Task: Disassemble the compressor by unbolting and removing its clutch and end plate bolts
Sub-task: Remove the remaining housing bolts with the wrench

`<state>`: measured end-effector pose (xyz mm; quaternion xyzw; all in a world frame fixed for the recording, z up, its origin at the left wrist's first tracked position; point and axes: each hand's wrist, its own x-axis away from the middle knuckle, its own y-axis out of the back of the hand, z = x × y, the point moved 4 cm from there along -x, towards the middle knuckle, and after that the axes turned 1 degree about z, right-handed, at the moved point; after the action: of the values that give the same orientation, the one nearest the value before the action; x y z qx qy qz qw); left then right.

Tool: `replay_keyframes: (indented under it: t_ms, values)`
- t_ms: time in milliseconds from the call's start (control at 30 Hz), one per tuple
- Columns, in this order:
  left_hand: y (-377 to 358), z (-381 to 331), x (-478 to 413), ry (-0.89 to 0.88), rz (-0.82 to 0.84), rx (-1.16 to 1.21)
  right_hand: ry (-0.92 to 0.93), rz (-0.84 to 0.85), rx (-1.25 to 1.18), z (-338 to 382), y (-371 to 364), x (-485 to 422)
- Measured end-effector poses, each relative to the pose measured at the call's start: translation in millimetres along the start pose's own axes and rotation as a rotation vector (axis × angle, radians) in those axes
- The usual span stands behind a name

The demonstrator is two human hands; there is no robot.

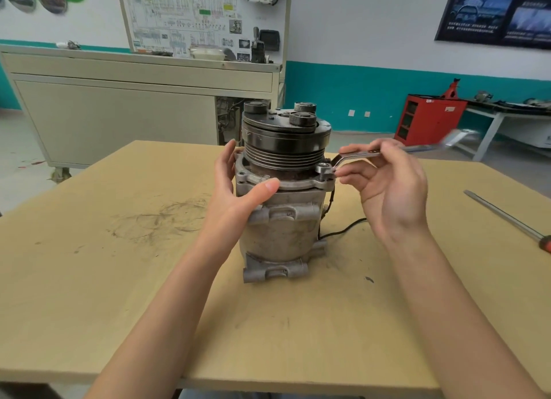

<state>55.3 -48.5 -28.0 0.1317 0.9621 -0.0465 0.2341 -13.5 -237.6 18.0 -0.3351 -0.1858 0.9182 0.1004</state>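
One compressor [283,228], one wrench [357,154], one screwdriver [504,217].

one compressor [283,219], one wrench [372,153], one screwdriver [507,216], one table [89,279], two hands: left hand [235,195], right hand [390,190]

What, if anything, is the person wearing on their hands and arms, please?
Nothing worn shows. The left hand and right hand are bare, without gloves, and no rings show on the fingers. The left forearm and right forearm are uncovered down to the frame edge: no sleeves, watch or wristband in view.
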Motion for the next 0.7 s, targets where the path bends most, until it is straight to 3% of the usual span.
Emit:
replay_keyframes:
  t_ms: [133,233,367,567,700]
  values:
    - [-1,0,1,-0.006,0.0,0.019,-0.268,-0.042,-0.13,-14,3,-19]
    - [-1,0,1,-0.005,0.004,0.024,-0.291,-0.072,-0.177,-18,3,-24]
    - [-1,0,0,-0.004,0.008,0.019,-0.005,-0.16,-0.051,1,7,-18]
    - [0,1,0,0.006,0.013,-0.001,0.525,0.005,0.509,27,-10,17]
    - [-1,1,0,0.002,0.003,0.011,0.703,0.055,0.697,21,-15,28]
